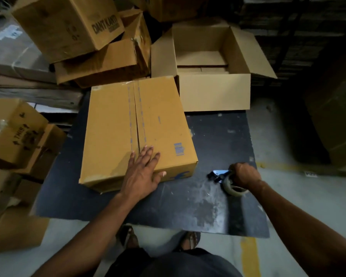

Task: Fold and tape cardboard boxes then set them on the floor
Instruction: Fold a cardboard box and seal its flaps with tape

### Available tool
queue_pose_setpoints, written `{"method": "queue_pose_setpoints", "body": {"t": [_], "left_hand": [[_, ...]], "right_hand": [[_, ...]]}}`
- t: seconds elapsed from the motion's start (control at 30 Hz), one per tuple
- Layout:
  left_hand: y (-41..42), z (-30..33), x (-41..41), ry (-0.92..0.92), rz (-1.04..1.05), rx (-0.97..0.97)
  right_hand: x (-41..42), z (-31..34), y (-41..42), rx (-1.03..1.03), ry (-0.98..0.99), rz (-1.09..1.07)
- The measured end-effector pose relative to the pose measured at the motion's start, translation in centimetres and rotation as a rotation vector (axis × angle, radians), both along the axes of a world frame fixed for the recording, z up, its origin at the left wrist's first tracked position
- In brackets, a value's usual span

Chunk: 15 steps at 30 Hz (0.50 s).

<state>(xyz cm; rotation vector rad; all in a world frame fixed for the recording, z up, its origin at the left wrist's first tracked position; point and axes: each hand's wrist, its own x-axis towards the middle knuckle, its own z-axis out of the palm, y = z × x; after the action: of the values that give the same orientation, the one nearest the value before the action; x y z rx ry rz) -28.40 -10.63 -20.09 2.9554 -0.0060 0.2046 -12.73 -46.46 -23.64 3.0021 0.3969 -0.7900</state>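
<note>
A closed cardboard box [158, 120] lies on the dark table [208, 206], its two top flaps meeting along a centre seam with blue print marks. My left hand [143, 172] presses flat on the near end of the box top, fingers straight and spread, thumb over the front edge. To the right, my right hand [245, 174] grips a tape dispenser [226, 179] with its roll of tape just above the table surface, apart from the box.
An open empty box [214, 92] stands at the table's far right. Stacked cartons [68, 27] pile up behind and more boxes [18, 136] crowd the left. Grey floor [278, 146] with a yellow line lies to the right; my feet show under the near table edge.
</note>
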Motion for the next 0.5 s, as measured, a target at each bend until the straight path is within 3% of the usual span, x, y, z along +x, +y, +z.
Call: {"method": "queue_pose_setpoints", "body": {"t": [0.1, 0.13, 0.27, 0.33, 0.4, 0.5], "left_hand": [[-3.6, 1.9, -1.6, -0.203, 0.039, -0.265], [-5.1, 2.7, -2.3, -0.137, 0.126, -0.419], [-9.6, 3.0, -3.9, 0.514, 0.648, -1.167], [-10.2, 2.9, -3.9, 0.715, 0.888, -1.504], [-10.1, 3.7, -3.7, 0.744, 0.94, -1.682], [-8.6, 6.5, -3.4, 0.655, 0.904, -1.838]], "right_hand": [[-1.9, 0.2, 0.3, 0.02, 0.021, 0.025], [-2.7, 0.2, 0.4, 0.043, 0.017, 0.028], [-6.7, 1.6, 1.3, 0.31, -0.005, 0.021], [-8.5, 3.2, 2.4, 0.452, -0.042, 0.068], [-9.9, 5.3, 4.1, 0.528, -0.122, 0.174], [-11.0, 8.3, 7.2, 0.462, -0.291, 0.374]]}}
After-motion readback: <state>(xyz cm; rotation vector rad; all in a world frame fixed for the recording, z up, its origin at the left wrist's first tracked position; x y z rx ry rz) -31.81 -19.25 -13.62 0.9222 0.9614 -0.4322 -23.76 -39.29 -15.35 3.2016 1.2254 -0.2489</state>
